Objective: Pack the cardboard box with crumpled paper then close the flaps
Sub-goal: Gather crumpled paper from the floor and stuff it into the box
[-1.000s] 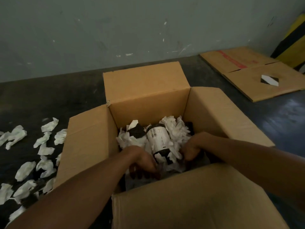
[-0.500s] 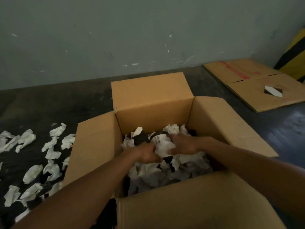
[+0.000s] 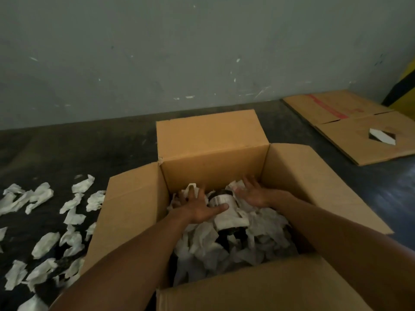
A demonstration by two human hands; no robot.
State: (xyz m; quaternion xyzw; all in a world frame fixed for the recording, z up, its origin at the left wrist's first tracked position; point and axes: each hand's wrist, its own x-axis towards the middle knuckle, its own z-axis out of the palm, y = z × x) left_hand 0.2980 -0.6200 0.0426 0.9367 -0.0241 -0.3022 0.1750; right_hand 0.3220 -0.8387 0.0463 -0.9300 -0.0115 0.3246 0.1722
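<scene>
Inside cardboard box (image 3: 208, 142), left hand (image 3: 197, 209) and right hand (image 3: 252, 194) splayed, grip released, pressing crumpled paper (image 3: 265, 223), bottle (image 3: 224, 212) label unreadable

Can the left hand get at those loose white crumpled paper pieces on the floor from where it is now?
Probably yes. The left hand is open inside the brown cardboard box, holding nothing, and the white crumpled paper pieces lie just beyond the box's left flap with nothing covering them.
</scene>
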